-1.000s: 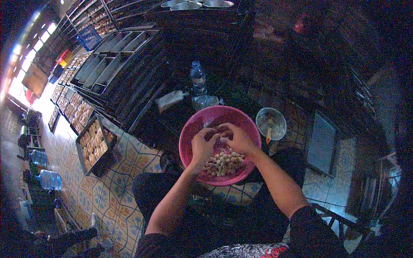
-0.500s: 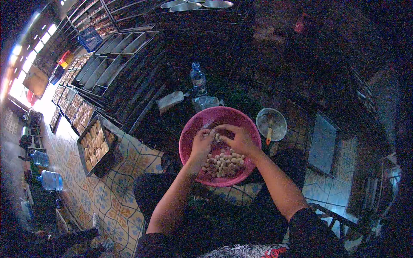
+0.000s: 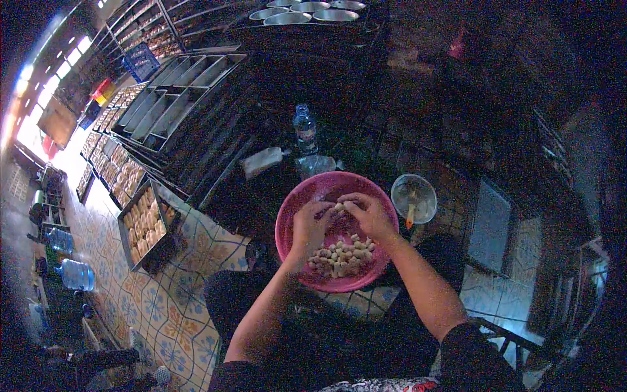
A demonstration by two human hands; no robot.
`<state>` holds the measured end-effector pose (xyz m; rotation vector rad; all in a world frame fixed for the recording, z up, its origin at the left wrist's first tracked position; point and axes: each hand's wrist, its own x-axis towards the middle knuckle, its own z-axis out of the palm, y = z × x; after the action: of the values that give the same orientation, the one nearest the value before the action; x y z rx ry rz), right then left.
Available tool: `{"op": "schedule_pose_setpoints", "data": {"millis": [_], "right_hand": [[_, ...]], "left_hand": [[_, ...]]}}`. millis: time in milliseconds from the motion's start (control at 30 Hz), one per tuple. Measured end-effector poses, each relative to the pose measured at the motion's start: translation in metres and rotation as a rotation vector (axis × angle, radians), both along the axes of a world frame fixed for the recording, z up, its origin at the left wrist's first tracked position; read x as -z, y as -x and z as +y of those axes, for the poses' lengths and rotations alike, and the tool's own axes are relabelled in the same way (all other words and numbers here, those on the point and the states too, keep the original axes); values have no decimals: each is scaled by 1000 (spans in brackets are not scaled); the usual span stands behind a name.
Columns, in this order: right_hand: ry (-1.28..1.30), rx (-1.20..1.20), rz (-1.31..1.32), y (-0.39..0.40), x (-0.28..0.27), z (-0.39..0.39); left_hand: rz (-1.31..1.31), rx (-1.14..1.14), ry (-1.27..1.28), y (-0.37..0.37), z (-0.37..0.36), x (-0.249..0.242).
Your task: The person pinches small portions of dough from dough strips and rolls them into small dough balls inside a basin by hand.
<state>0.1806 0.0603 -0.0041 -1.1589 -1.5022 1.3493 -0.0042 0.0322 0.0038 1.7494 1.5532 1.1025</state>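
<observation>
A pink basin (image 3: 282,228) sits between my knees, with a heap of pale, lumpy peanuts in their shells (image 3: 341,257) in its near half. Over the basin, my left hand (image 3: 309,227) and my right hand (image 3: 371,217) meet at the fingertips. Between them a small pale peanut (image 3: 339,206) shows, pinched by the curled fingers of both. The left fingers partly hide it. Right of the basin stands a pale bowl (image 3: 425,189) with a brush (image 3: 411,214) in it, its handle tip orange.
Behind the basin are a clear plastic bottle (image 3: 305,130) and a whitish plastic packet (image 3: 263,161). Stacked loaf pans (image 3: 160,108) rise at the left, near a tray of buns (image 3: 145,225) above the patterned tile floor. A blue water jug (image 3: 77,275) lies far left.
The view has tilted slightly, so everything sits a little lower in it. My left hand has turned, showing more of its back, and both hands remain at the peanut.
</observation>
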Motion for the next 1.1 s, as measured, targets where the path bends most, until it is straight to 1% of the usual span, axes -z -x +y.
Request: {"op": "schedule_pose_setpoints", "data": {"millis": [67, 100, 133, 200, 233, 300, 333, 400, 433, 500, 533, 600, 633, 667, 733, 767, 800, 867, 900, 967, 1000, 1033, 1067, 1100], "right_hand": [[-23, -8, -149, 3, -22, -5], [-63, -10, -214, 4, -23, -8], [-65, -10, -213, 5, -24, -12], [-318, -18, -381, 6, -26, -14], [-321, -18, -382, 6, -24, -13], [-477, -85, -450, 7, -21, -14], [-479, -83, -451, 8, -20, -15], [-589, -62, -574, 10, -21, -18], [-590, -57, -575, 9, -25, -16], [-556, -11, -587, 8, -30, -22], [-540, -3, -579, 8, -35, -21], [-401, 58, -479, 5, -49, -19], [-401, 46, -453, 2, -52, -16], [-395, 60, -454, -1, -50, -16], [-206, 84, -333, -8, -47, -16], [-243, 94, -387, -12, -44, -15], [-246, 77, -397, -12, -48, -12], [-184, 64, -359, -8, -50, -16], [-167, 63, -350, -5, -46, -18], [-172, 16, -190, -5, -42, -19], [-173, 20, -191, -8, -41, -22], [-159, -6, -208, -12, -39, -24], [-147, -32, -224, -15, -37, -26], [-153, -26, -226, -19, -37, -29]], "left_hand": [[-39, 16, -3, 2, 3, 14], [-79, 31, 8, 2, 2, 11], [-78, 31, 6, 2, -1, 9], [-380, 50, 284, -1, -6, 3], [-381, 51, 281, 0, -4, 10], [-470, 25, 445, 4, -1, 24], [-471, 28, 442, 3, -2, 28], [-722, -37, 562, -1, -4, 29], [-721, -32, 562, -4, 1, 27], [-631, -14, 502, -5, -3, 22], [-619, -11, 517, -9, -3, 9], [-183, -113, 47, -18, -1, -13], [-164, -160, -78, -19, 5, -7], [-161, -146, -74, -14, 7, -5], [-54, 188, 58, 1, 15, -7], [-12, 251, -25, 3, 18, -5], [-24, 234, -26, 1, 19, -11], [66, 228, -91, 2, 13, -18], [73, 230, -74, 4, 11, -17], [1, 158, -1, 4, 10, -19], [-44, 120, 23, 1, 10, -20], [-41, 193, 91, 6, 8, -18], [-43, 198, 83, 8, 2, -17], [-170, 213, 157, 9, -7, -16]]}}
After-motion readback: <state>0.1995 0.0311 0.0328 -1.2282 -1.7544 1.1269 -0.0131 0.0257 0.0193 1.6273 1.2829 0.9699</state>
